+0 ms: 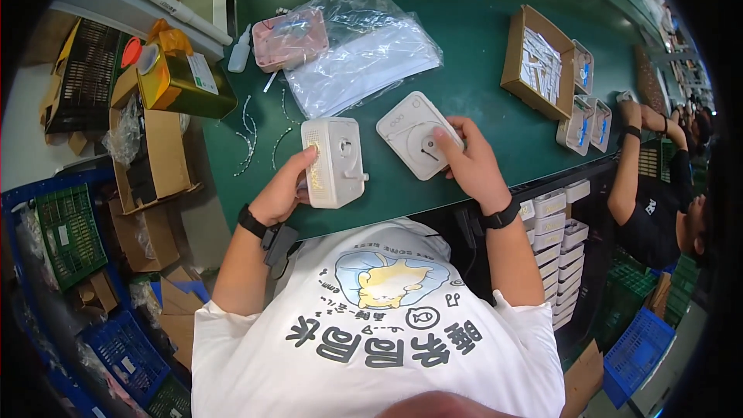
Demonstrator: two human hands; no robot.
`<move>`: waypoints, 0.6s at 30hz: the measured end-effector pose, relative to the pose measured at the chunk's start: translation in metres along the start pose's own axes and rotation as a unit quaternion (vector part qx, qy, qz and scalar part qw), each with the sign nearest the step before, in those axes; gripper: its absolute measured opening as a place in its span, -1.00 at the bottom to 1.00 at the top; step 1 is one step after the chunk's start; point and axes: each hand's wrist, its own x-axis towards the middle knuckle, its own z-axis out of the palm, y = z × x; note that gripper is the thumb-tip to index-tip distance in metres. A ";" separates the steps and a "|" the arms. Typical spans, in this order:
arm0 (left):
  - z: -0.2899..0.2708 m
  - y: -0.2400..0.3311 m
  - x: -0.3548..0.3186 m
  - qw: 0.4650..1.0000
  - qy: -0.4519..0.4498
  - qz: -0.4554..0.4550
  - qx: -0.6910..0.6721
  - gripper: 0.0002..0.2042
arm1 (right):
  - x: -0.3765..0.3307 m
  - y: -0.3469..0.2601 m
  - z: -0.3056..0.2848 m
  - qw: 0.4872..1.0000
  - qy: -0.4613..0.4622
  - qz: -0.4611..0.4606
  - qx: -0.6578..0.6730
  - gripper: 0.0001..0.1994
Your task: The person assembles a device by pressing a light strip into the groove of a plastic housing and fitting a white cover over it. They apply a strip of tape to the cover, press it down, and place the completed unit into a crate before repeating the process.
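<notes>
My left hand is closed around a white box-shaped plastic housing with rounded corners, a dotted grille side and a small knob on its face. It is held upright at the near edge of the green table. My right hand grips a flat, square white plastic cover by its right side, thumb on top near the round recess. The cover is tilted and stands apart from the housing. Several thin beaded strips lie on the table beyond my left hand.
Clear plastic bags and a pink tray lie on the far side, near a small white bottle. At right stand a cardboard box of white strips and open white housings. A yellow can stands left; a co-worker is at right.
</notes>
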 end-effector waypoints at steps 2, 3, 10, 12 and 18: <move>-0.009 -0.009 0.002 1.000 0.007 0.023 0.001 -0.25 | 0.000 0.006 0.004 0.988 0.045 -0.118 -0.085 -0.53; -0.010 -0.009 0.001 1.000 0.011 0.023 0.000 -0.25 | 0.000 0.004 0.001 0.988 0.041 -0.119 -0.085 -0.53; -0.025 -0.016 -0.026 0.992 0.097 -0.023 0.075 -0.34 | 0.001 -0.041 -0.040 0.941 -0.109 -0.196 -0.253 -0.51; -0.042 -0.017 -0.032 0.990 0.090 -0.014 0.106 -0.37 | 0.023 -0.060 -0.039 0.920 -0.179 -0.198 -0.288 -0.49; -0.035 -0.011 -0.048 0.956 0.153 0.119 0.222 -0.50 | 0.067 -0.074 0.013 0.811 -0.295 -0.253 -0.437 -0.31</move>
